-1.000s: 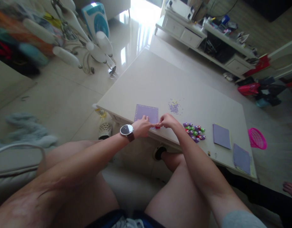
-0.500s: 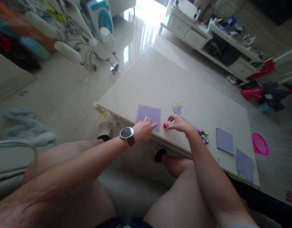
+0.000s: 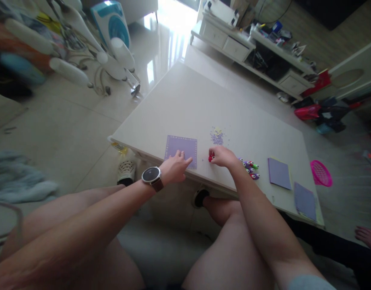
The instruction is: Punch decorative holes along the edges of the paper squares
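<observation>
A purple square sheet of paper (image 3: 184, 144) with a row of small holes along its edges lies near the table's front edge. My left hand (image 3: 175, 166), wearing a watch at the wrist, rests on it with fingers spread. Just right of the sheet, my right hand (image 3: 222, 156) has its fingers closed on a small red craft punch (image 3: 211, 158) with a round eye. Several similar punches (image 3: 250, 168) in purple, green and red are grouped by my right forearm. Beyond my right hand is a small heap of purple and yellow paper bits (image 3: 217, 137).
Two stacks of purple paper (image 3: 279, 173) lie toward the right end of the white table (image 3: 185, 96). A pink basket (image 3: 321, 173) stands past that end. A white cabinet (image 3: 227, 40) holds clutter at the back. Another person's foot (image 3: 367, 237) shows at far right.
The fingers of my right hand have closed on the red punch, where they were apart beside it. My left hand stays on the sheet. The whole view has shifted slightly.
</observation>
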The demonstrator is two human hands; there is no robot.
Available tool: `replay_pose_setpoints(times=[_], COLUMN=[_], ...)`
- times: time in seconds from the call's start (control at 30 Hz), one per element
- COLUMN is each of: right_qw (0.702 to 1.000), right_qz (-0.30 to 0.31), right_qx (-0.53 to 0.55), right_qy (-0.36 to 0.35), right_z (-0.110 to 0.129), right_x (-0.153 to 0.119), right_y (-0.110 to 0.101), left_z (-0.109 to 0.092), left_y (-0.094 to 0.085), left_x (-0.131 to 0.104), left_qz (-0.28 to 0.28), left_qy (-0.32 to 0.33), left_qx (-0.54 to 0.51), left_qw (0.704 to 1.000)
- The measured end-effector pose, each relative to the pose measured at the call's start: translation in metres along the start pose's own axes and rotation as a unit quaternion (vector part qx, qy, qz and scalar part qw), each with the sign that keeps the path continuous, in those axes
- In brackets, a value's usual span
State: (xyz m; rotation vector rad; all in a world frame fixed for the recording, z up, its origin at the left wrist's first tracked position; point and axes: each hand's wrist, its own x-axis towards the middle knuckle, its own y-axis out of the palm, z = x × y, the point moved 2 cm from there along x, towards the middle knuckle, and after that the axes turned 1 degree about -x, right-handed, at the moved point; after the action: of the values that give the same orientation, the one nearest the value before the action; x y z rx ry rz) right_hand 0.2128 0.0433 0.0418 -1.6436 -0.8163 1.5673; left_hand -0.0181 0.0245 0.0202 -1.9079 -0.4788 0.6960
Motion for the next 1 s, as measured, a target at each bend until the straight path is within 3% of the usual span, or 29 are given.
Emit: replay_pose_setpoints(times=[0.13,0.3,0.47,0.57,0.77,0.87,1.0], right_qw=[0.998,0.998,0.995,0.993,0.970,0.967,0.979], right_qz=[0.052,0.010,0.032,0.000,-0.123,-0.132,-0.100], right_qx=[0.019,0.055,0.093,0.105,0.082,0.093,0.102], right_qy=[-0.004,-0.006,0.026,0.055,0.195,0.197,0.146], right_z=[-0.005,0.004,0.005,-0.009,-0.049,-0.054,-0.045], right_x=[0.003,0.009,0.021,0.030,0.032,0.031,0.033], right_y=[0.006,0.006,0.016,0.019,0.008,0.006,0.009], left_z=[0.001,-0.001,-0.003,-0.002,0.000,0.002,0.004], left_y=[0.001,-0.001,-0.002,-0.001,0.006,0.009,0.006], left_x=[0.000,-0.001,-0.003,-0.003,-0.002,-0.001,0.000], left_qz=[0.003,0.007,0.012,0.010,0.025,0.024,0.006], left_qy=[-0.002,-0.004,-0.002,-0.003,-0.005,-0.006,-0.002], left_qx=[-0.006,-0.004,0.000,0.000,0.005,0.008,0.005], left_qw=[1.000,1.000,1.000,1.000,1.000,1.000,1.000])
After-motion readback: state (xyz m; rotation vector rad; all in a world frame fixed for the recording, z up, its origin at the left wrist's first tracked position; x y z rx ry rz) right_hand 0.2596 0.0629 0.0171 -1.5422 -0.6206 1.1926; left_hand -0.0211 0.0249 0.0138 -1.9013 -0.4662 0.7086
